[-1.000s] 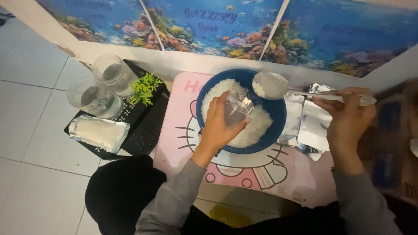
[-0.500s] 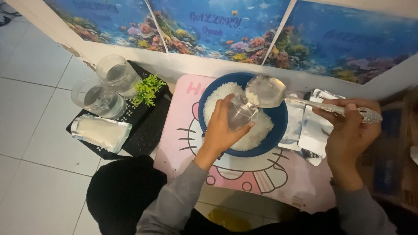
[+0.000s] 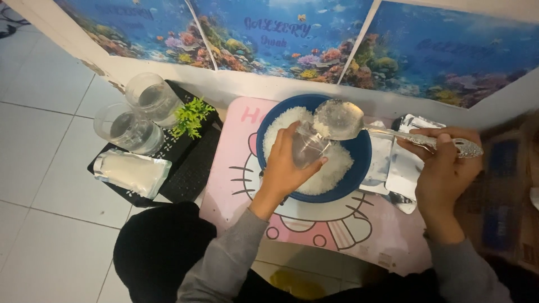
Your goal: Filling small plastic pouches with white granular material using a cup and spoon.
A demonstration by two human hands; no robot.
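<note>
Two hands work over a blue bowl (image 3: 359, 168) of white rice (image 3: 331, 171) that stands near the back edge of a small pink table (image 3: 359, 230) with a cartoon cat drawn on it. The left hand (image 3: 283, 168) is wrapped around a small clear cup (image 3: 307, 147), fingers curled over its side and thumb below, and holds it tilted just above the rice inside the bowl. The right hand (image 3: 443, 168) is clenched on the ornate handle of a large silver spoon (image 3: 342, 119). The spoon's bowl, loaded with rice, hangs at the mouth of the cup, touching or nearly touching its rim; which of the two cannot be told. Both arms wear grey sleeves (image 3: 222, 264).

Just right of the bowl, toward the table's right edge, lie several silvery foil pouches (image 3: 401, 168), partly under the spoon's handle. A brown cardboard box (image 3: 505, 191) sits beyond the table's right edge.

Left of the table, on the white tiled floor (image 3: 39, 224), rests a black tray (image 3: 188, 168). Two clear jars (image 3: 151, 98) stand at its back corner, one just beside the other. A small green plastic plant (image 3: 191, 115) stands near them, and a clear pouch filled with rice (image 3: 132, 171) lies across the tray's front left corner. A few loose grains are scattered on the tray. Along the wall behind runs a poster of an undersea reef (image 3: 292, 39).
</note>
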